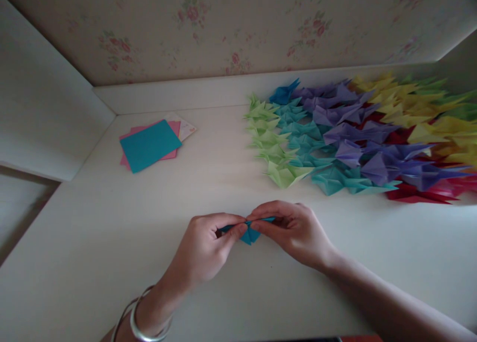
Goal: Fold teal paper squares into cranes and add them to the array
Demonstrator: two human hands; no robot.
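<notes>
Between my two hands is a small piece of folded blue paper [250, 236], held just above the white table. My left hand [206, 245] pinches its left side between thumb and fingers. On the other side, my right hand [294, 230] grips it the same way, and the two thumbs almost meet at the middle. A pointed flap hangs down below the thumbs. The fingers hide much of the paper, so its full shape cannot be made out.
A blue sheet [151, 145] lies over pink sheets [171, 154] at the back left. Rows of folded paper cranes in green [285, 173], teal [331, 179], purple [380, 165], yellow [428, 130] and red [419, 194] fill the right. A floral wall [219, 29] stands behind the table [112, 242].
</notes>
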